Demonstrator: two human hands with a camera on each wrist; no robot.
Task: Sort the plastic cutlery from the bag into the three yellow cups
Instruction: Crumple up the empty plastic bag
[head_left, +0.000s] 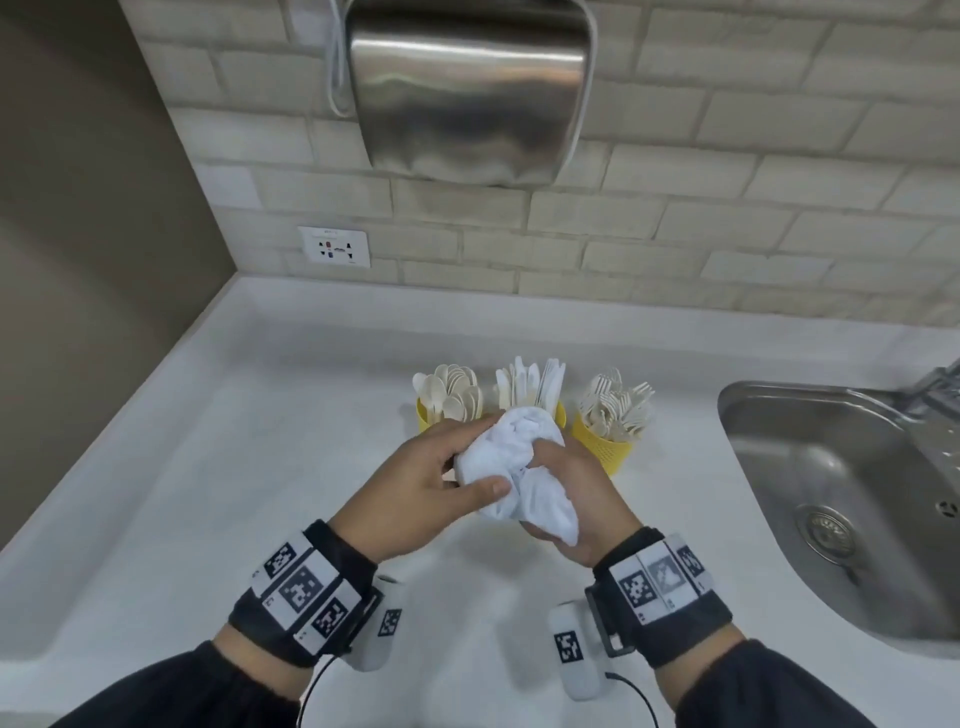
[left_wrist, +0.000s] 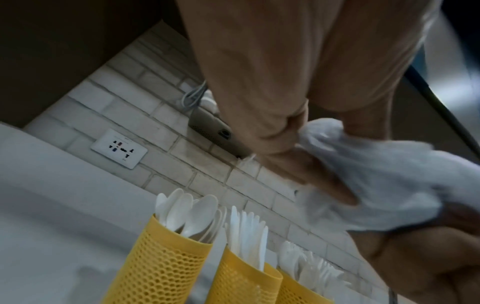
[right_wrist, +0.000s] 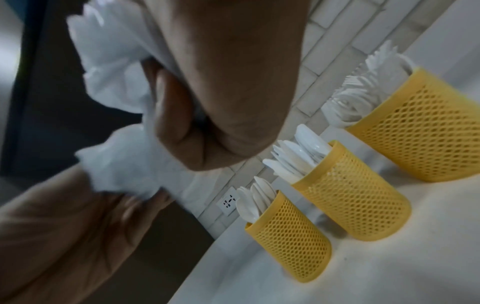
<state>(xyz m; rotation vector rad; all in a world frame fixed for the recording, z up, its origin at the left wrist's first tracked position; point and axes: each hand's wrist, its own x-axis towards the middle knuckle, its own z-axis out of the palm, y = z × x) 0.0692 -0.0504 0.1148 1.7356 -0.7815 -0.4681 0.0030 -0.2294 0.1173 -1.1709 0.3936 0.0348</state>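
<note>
Both hands hold a crumpled white plastic bag (head_left: 511, 470) above the white counter. My left hand (head_left: 431, 488) grips its left side with thumb and curled fingers; my right hand (head_left: 576, 493) squeezes its right side. The bag (left_wrist: 371, 185) looks scrunched up, and no cutlery shows in it. Behind the hands stand three yellow mesh cups: the left cup (head_left: 427, 415) holds white spoons (head_left: 454, 389), the middle cup (head_left: 559, 413) holds knives (head_left: 530, 382), the right cup (head_left: 605, 441) holds forks (head_left: 618, 405). In the right wrist view the bag (right_wrist: 119, 144) bulges between both hands.
A steel sink (head_left: 841, 499) lies at the right of the counter (head_left: 208, 493). A metal hand dryer (head_left: 467, 88) hangs on the tiled wall, with a wall socket (head_left: 335, 247) lower left. A brown wall bounds the left side.
</note>
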